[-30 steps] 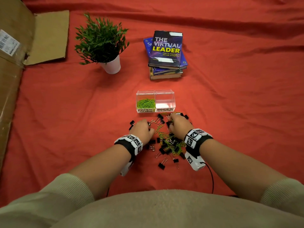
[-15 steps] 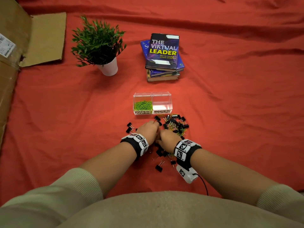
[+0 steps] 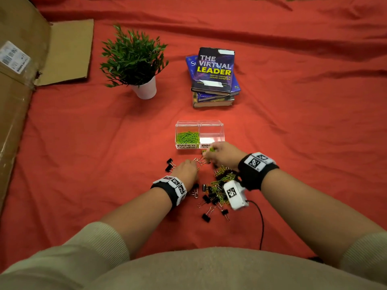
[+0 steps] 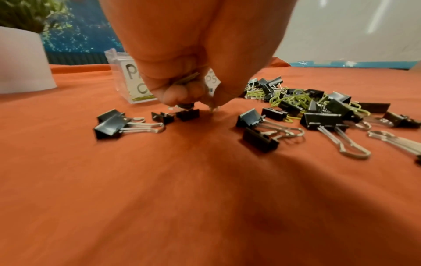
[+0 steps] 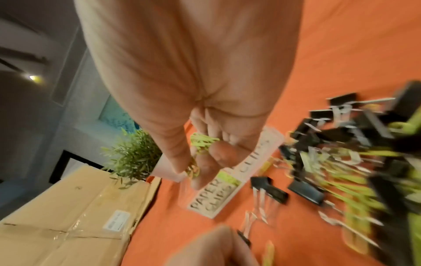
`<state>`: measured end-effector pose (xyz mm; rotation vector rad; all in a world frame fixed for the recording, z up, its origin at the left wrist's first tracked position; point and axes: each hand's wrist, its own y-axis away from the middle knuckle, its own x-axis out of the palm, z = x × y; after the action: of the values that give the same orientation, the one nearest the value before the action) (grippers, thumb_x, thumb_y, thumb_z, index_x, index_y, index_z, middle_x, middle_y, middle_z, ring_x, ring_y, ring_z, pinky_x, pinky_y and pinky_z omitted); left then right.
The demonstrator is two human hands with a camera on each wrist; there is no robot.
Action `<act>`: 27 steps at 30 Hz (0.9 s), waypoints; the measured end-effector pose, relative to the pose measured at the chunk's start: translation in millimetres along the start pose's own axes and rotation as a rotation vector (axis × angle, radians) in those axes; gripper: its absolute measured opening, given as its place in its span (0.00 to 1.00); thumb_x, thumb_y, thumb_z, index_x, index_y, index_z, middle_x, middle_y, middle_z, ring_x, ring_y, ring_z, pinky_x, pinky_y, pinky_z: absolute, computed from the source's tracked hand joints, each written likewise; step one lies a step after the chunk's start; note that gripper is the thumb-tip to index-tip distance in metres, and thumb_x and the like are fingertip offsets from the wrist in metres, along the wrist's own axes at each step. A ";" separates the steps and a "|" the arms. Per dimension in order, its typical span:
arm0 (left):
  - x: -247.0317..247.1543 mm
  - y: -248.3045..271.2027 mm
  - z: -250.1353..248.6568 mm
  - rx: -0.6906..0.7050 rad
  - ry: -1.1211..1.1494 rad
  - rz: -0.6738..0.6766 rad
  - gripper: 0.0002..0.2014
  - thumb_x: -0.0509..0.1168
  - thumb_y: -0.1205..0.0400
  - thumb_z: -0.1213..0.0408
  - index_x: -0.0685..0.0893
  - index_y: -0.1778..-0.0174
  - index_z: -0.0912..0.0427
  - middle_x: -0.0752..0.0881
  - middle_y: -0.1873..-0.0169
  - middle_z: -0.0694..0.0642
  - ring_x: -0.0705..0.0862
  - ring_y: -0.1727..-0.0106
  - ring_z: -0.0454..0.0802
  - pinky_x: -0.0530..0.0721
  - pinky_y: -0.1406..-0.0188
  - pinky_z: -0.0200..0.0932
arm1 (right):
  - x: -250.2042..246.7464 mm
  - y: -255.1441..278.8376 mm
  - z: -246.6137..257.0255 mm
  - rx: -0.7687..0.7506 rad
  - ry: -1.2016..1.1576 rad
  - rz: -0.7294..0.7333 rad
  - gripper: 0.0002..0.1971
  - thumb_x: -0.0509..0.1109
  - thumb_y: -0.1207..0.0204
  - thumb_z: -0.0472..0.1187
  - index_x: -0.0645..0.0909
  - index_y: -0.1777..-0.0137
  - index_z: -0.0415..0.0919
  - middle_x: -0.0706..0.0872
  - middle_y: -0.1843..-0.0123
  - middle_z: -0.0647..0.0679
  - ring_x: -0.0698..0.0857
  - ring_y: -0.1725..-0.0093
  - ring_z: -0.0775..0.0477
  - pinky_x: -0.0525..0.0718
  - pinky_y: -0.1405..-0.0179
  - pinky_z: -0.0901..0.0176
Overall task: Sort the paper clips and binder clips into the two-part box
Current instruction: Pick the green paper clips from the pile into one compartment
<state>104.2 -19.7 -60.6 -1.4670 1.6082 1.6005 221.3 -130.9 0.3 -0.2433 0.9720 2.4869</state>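
Note:
The clear two-part box (image 3: 221,130) stands on the red cloth. Its left part, labelled PAPER CLIPS (image 5: 212,194), holds green paper clips (image 3: 187,137); the right part (image 3: 212,136) looks bare. My right hand (image 3: 209,152) hovers at the box's front wall and pinches a bunch of green paper clips (image 5: 202,144). My left hand (image 3: 194,164) is low on the cloth, its fingers (image 4: 173,97) curled round a few thin olive clips (image 4: 188,78), fingertips down among small black binder clips (image 4: 188,114). A mixed pile (image 3: 217,185) of binder and paper clips lies between my wrists.
A potted plant (image 3: 136,65) stands at the back left and a stack of books (image 3: 214,76) behind the box. A large cardboard box (image 3: 18,91) runs along the left edge. A black cable (image 3: 261,222) trails from my right wrist.
My right hand has lifted off the pile and moved forward to the box front with green paper clips in it. My left hand has stayed low at the pile's left side.

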 end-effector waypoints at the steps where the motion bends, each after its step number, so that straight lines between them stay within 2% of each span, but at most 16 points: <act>1: -0.8 3.1 1.7 -0.014 0.034 0.001 0.14 0.57 0.19 0.69 0.75 0.39 0.70 0.79 0.40 0.67 0.81 0.40 0.67 0.78 0.43 0.56 | -3.8 -6.6 8.9 -0.022 -0.051 -0.022 0.09 0.71 0.24 0.46 0.82 0.55 0.40 0.89 0.54 0.37 0.79 0.69 0.49 0.78 0.69 0.56; 4: -4.2 11.4 10.3 -0.070 0.201 -0.001 0.12 0.59 0.21 0.69 0.76 0.44 0.69 0.82 0.46 0.69 0.83 0.48 0.68 0.79 0.52 0.55 | -5.8 -28.1 38.4 -0.082 -0.001 -0.101 0.07 0.71 0.24 0.44 0.81 0.57 0.40 0.88 0.59 0.40 0.76 0.73 0.53 0.75 0.73 0.60; 6: -9.0 16.2 18.1 -0.085 0.304 -0.007 0.08 0.60 0.22 0.69 0.77 0.51 0.69 0.84 0.53 0.69 0.84 0.53 0.67 0.79 0.58 0.52 | -1.2 -44.3 54.8 -0.109 0.167 -0.199 0.08 0.71 0.24 0.42 0.80 0.61 0.38 0.85 0.63 0.42 0.78 0.70 0.49 0.77 0.67 0.57; 8: -16.0 20.5 25.4 -0.077 0.350 -0.011 0.06 0.61 0.22 0.69 0.77 0.53 0.69 0.85 0.56 0.68 0.84 0.54 0.65 0.78 0.60 0.51 | 7.5 -57.0 65.8 -0.090 0.323 -0.245 0.11 0.71 0.25 0.39 0.75 0.67 0.41 0.83 0.64 0.42 0.80 0.63 0.44 0.79 0.59 0.54; 9: -20.1 22.2 28.2 -0.075 0.362 -0.015 0.06 0.61 0.21 0.69 0.77 0.54 0.68 0.85 0.56 0.68 0.84 0.55 0.64 0.78 0.59 0.51 | 12.8 -63.2 67.2 -0.088 0.392 -0.240 0.10 0.71 0.25 0.38 0.75 0.65 0.42 0.84 0.61 0.40 0.82 0.59 0.42 0.79 0.57 0.54; 11: -29.0 22.7 34.1 -0.079 0.397 -0.040 0.03 0.63 0.21 0.69 0.76 0.56 0.65 0.85 0.58 0.66 0.83 0.56 0.62 0.76 0.59 0.49 | 20.2 -69.2 67.5 -0.099 0.468 -0.220 0.02 0.69 0.24 0.35 0.82 0.54 0.37 0.87 0.50 0.37 0.85 0.49 0.38 0.78 0.55 0.57; 14: -46.4 17.6 37.7 -0.092 0.449 -0.066 0.04 0.63 0.22 0.69 0.73 0.59 0.59 0.82 0.62 0.60 0.79 0.61 0.56 0.75 0.61 0.46 | 19.9 -69.1 60.5 -0.142 0.439 -0.222 0.12 0.65 0.25 0.31 0.84 0.44 0.36 0.88 0.44 0.40 0.85 0.43 0.40 0.77 0.48 0.61; 16: -60.9 9.6 37.0 -0.092 0.472 -0.089 0.05 0.63 0.22 0.70 0.73 0.59 0.59 0.81 0.63 0.57 0.78 0.62 0.54 0.75 0.62 0.44 | 15.0 -64.5 54.2 -0.181 0.369 -0.268 0.14 0.63 0.26 0.30 0.85 0.44 0.37 0.89 0.45 0.41 0.85 0.45 0.43 0.79 0.44 0.59; 17: -68.7 4.0 35.7 -0.085 0.466 -0.105 0.05 0.63 0.22 0.70 0.73 0.59 0.58 0.80 0.63 0.57 0.78 0.63 0.54 0.75 0.63 0.44 | 11.5 -60.5 50.0 -0.193 0.318 -0.298 0.13 0.63 0.26 0.29 0.85 0.46 0.37 0.89 0.48 0.42 0.85 0.49 0.44 0.81 0.46 0.58; 20: -88.2 -18.4 29.3 -0.042 0.437 -0.156 0.04 0.63 0.22 0.70 0.74 0.57 0.58 0.81 0.61 0.59 0.78 0.62 0.54 0.77 0.60 0.47 | 0.7 -35.8 32.8 -0.186 0.199 -0.348 0.10 0.63 0.26 0.30 0.85 0.53 0.39 0.86 0.61 0.47 0.81 0.64 0.50 0.79 0.62 0.60; 22: -96.5 -34.3 25.2 -0.012 0.403 -0.174 0.04 0.61 0.23 0.72 0.77 0.55 0.61 0.82 0.60 0.60 0.79 0.60 0.55 0.76 0.59 0.45 | -2.7 -14.8 15.4 -0.161 0.236 -0.293 0.09 0.63 0.26 0.30 0.84 0.55 0.41 0.85 0.63 0.48 0.79 0.69 0.52 0.76 0.70 0.62; 24: -101.1 -47.6 22.4 0.011 0.327 -0.158 0.07 0.60 0.22 0.73 0.80 0.51 0.64 0.85 0.56 0.61 0.82 0.56 0.58 0.77 0.57 0.45 | -2.3 5.0 -6.1 -0.122 0.335 -0.178 0.10 0.63 0.24 0.32 0.83 0.56 0.45 0.86 0.61 0.50 0.78 0.71 0.54 0.77 0.72 0.62; 27: -101.7 -56.5 22.2 0.065 0.190 -0.115 0.11 0.59 0.21 0.71 0.82 0.45 0.62 0.86 0.49 0.63 0.83 0.47 0.61 0.81 0.50 0.48 | 2.1 26.5 -37.3 -0.081 0.442 -0.057 0.11 0.63 0.23 0.33 0.82 0.56 0.49 0.86 0.59 0.55 0.82 0.66 0.52 0.86 0.64 0.51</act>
<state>180.1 50.3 -2.6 -1.6875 1.6278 1.3686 206.8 -172.6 -11.9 -0.8634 1.0105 2.4717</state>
